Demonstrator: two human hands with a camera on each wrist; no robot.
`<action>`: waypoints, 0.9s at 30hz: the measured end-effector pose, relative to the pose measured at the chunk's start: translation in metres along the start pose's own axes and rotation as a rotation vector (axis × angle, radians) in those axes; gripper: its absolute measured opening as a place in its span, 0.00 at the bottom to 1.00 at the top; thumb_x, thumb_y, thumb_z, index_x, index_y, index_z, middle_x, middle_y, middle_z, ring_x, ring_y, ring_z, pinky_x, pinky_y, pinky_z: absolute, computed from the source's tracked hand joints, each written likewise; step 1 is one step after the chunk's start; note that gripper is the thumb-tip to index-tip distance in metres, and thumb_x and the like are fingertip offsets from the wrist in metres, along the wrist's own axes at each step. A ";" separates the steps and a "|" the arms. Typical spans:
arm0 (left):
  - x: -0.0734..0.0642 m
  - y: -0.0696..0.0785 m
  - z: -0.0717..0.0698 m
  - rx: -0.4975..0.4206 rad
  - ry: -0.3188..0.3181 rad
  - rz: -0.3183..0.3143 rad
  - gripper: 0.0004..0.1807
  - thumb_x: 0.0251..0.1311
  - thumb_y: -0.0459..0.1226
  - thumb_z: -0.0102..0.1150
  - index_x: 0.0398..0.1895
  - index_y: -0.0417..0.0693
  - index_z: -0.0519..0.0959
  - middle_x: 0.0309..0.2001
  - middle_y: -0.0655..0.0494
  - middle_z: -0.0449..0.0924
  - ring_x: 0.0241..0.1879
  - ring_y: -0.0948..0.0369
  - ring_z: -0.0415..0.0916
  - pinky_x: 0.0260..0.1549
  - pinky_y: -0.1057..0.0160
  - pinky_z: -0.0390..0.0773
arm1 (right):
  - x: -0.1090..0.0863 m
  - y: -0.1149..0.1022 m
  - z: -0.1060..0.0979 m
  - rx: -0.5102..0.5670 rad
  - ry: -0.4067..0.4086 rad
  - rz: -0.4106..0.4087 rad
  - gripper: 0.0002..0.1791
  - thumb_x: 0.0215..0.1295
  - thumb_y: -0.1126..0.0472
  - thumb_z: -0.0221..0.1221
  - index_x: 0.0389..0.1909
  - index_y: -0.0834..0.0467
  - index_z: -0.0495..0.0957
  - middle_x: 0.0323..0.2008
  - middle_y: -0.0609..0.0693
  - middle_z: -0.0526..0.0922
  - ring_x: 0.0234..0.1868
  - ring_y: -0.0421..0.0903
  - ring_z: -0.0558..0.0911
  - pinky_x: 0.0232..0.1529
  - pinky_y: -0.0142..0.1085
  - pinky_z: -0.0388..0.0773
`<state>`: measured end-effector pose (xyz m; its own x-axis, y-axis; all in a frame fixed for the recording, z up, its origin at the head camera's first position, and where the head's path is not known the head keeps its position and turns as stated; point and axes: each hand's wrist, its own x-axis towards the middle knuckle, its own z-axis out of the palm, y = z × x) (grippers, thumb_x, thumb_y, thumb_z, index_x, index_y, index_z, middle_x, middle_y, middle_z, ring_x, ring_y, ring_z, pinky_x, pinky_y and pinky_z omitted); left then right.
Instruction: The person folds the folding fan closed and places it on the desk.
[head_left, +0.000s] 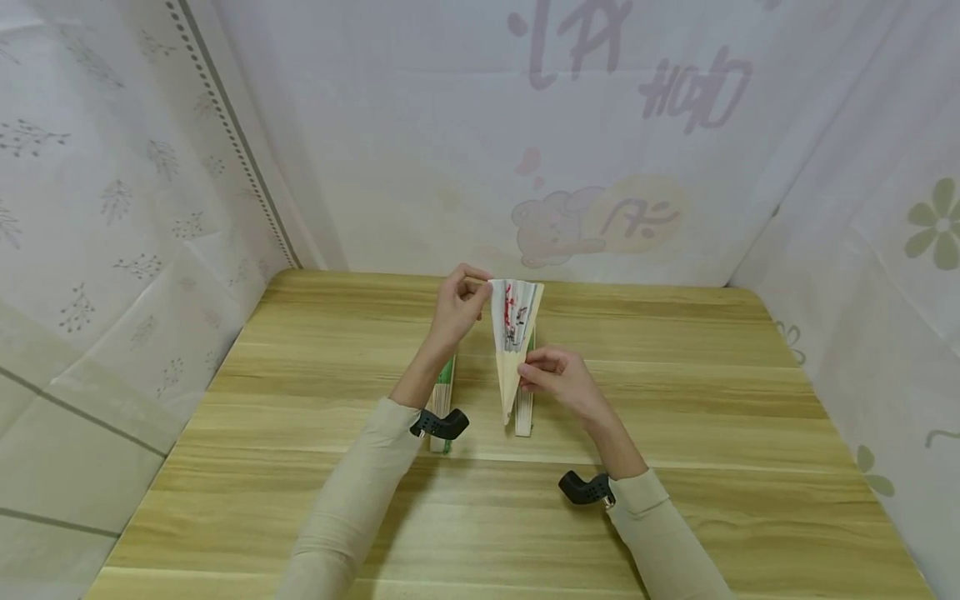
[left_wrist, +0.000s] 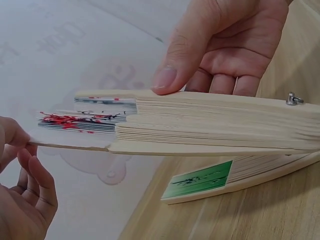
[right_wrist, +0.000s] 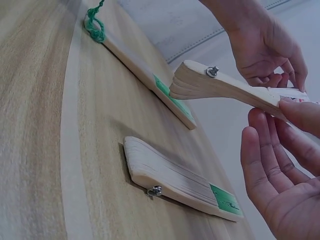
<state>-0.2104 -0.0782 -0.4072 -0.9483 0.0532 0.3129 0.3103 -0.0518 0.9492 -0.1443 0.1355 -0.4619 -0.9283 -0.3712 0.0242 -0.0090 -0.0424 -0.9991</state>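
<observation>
Held up above the table is a partly spread folding fan with pale wooden ribs and a white leaf painted red and black. My left hand pinches the leaf's outer edge at the upper left. My right hand grips the fan's right outer rib between thumb and fingers, also seen with the thumb pressed on it in the right wrist view. Two folded fans with green leaves lie on the table: one fan is partly behind my left wrist, and the other fan lies beneath the held one.
The wooden table has rounded far corners. A printed white curtain hangs behind it, with more cloth at both sides. A green tassel cord is tied at the end of the left folded fan.
</observation>
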 end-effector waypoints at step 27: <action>-0.004 -0.005 0.003 0.039 -0.005 -0.088 0.10 0.75 0.35 0.56 0.52 0.41 0.80 0.33 0.47 0.79 0.29 0.55 0.76 0.27 0.60 0.77 | 0.003 -0.003 0.007 -0.028 0.013 -0.018 0.07 0.69 0.71 0.63 0.43 0.73 0.80 0.36 0.62 0.84 0.35 0.50 0.85 0.45 0.55 0.83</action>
<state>-0.2082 -0.0749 -0.4129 -0.9716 0.0608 0.2288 0.2287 -0.0081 0.9735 -0.1440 0.1278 -0.4589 -0.9327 -0.3582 0.0414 -0.0356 -0.0229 -0.9991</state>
